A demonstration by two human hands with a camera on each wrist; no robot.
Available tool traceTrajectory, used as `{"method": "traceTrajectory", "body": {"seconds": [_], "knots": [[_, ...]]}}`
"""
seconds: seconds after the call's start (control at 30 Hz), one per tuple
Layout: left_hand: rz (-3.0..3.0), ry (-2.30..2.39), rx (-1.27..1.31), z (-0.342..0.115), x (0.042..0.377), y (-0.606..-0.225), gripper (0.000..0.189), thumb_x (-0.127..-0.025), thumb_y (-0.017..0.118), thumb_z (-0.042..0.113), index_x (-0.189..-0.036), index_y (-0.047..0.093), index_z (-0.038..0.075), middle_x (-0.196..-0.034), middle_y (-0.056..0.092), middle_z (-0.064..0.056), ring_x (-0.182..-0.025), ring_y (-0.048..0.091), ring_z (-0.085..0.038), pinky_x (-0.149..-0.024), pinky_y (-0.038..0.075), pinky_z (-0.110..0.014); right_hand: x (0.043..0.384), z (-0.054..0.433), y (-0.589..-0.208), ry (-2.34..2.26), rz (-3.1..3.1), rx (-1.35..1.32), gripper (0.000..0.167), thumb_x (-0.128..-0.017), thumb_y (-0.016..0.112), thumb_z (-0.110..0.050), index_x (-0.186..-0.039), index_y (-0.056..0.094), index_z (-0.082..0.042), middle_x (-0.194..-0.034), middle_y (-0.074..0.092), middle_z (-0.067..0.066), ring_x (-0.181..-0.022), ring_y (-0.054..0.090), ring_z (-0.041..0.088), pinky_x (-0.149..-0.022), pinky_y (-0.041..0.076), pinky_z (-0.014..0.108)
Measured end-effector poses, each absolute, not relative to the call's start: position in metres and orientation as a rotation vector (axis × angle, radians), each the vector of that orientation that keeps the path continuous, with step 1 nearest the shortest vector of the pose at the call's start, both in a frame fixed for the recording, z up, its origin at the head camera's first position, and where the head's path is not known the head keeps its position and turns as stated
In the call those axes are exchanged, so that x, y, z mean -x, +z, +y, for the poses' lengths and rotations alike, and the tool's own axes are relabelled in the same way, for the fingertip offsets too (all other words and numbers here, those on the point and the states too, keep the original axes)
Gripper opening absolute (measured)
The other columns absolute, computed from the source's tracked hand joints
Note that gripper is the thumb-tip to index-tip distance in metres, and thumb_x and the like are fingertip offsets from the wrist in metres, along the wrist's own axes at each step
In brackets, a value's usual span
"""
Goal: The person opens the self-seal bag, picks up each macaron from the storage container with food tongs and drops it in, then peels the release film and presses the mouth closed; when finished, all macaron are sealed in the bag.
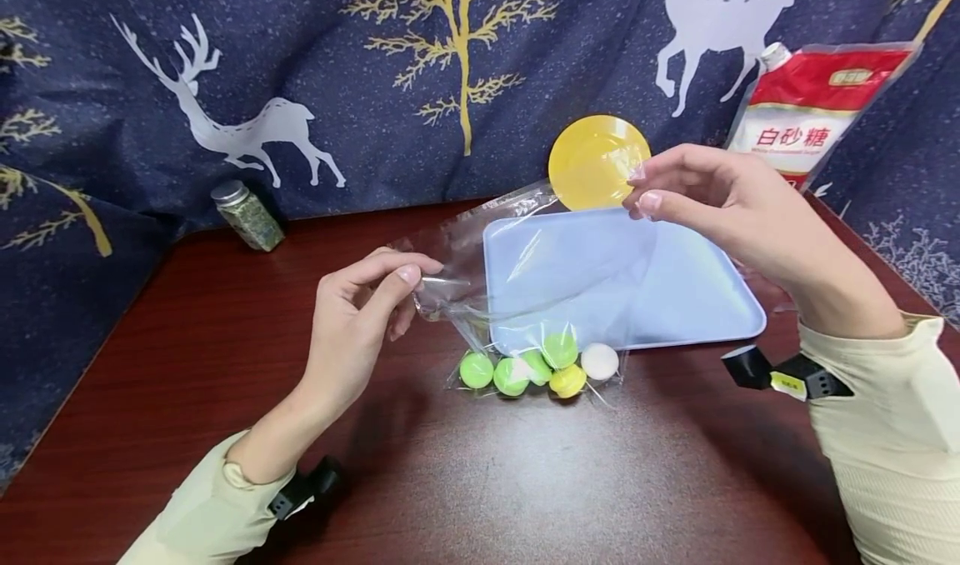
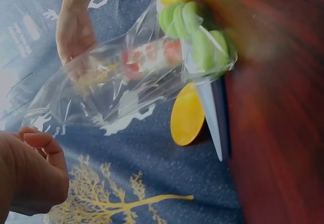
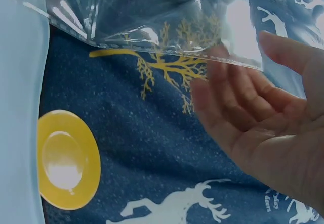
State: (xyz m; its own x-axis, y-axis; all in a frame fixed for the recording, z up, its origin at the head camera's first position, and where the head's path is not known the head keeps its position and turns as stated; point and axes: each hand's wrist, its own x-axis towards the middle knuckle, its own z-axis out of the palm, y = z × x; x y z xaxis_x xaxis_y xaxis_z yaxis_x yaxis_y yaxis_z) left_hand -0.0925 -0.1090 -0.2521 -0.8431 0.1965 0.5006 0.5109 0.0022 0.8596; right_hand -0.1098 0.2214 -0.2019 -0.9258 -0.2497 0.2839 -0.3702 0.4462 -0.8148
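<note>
A clear plastic bag (image 1: 457, 252) is stretched between both hands, its bottom hanging at the front edge of the light-blue tray (image 1: 697, 298). Inside its lower end lie several round macarons, green (image 1: 476, 370), yellow (image 1: 567, 381) and white (image 1: 599, 362). My left hand (image 1: 356, 323) pinches the bag's left edge between thumb and fingers. At the upper right corner, my right hand (image 1: 738, 202) holds the plastic lightly, its thumb and fingers curved around the edge. In the right wrist view, some right fingers (image 3: 233, 97) show through the film; their exact contact is unclear.
Behind the tray, a yellow plate (image 1: 592, 144) leans against the dark blue patterned cloth (image 1: 390, 132). A red-and-white sugar pouch (image 1: 795, 132) stands at the back right. A small jar of green contents (image 1: 255, 219) stands at the back left of the brown table (image 1: 225, 323).
</note>
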Motion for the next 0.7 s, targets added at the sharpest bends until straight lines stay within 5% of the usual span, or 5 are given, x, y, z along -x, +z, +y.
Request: {"method": "traceTrajectory", "body": {"seconds": [0.27, 0.53, 0.7], "knots": [[-1.997, -2.052, 0.644, -0.1129, 0.0935, -0.2437, 0.015, -0.092, 0.056, 0.004, -0.097, 0.068, -0.004, -0.067, 0.052, -0.012, -0.044, 0.037, -0.016, -0.037, 0.025, -0.028, 0.1083, 0.2218, -0.2025, 1.52, -2.424, -0.59, 0.014, -0.086, 0.066, -0.005, -0.097, 0.063, 0.003, -0.075, 0.064, 0.013, -0.065, 0.06, 0.022, -0.06, 0.047, 0.023], [-2.002, -2.069, 0.757, -0.115, 0.0967, -0.2454, 0.03, -0.099, 0.043, 0.014, -0.105, 0.063, -0.008, -0.074, 0.054, -0.014, -0.046, 0.04, -0.015, -0.038, 0.028, -0.028, 0.1099, 0.2232, -0.2032, 1.562, -2.379, -0.62, 0.013, -0.085, 0.066, -0.001, -0.095, 0.063, 0.005, -0.074, 0.064, 0.015, -0.061, 0.059, 0.021, -0.052, 0.044, 0.023], [-1.984, -1.924, 0.843, -0.1133, 0.0989, -0.2464, 0.017, -0.092, 0.053, 0.004, -0.094, 0.066, -0.007, -0.069, 0.055, -0.015, -0.047, 0.04, -0.016, -0.041, 0.031, -0.026, 0.1102, 0.2292, -0.2011, 1.53, -2.42, -0.587, 0.012, -0.085, 0.066, -0.003, -0.095, 0.064, 0.004, -0.074, 0.065, 0.013, -0.062, 0.06, 0.02, -0.054, 0.045, 0.022]]}}
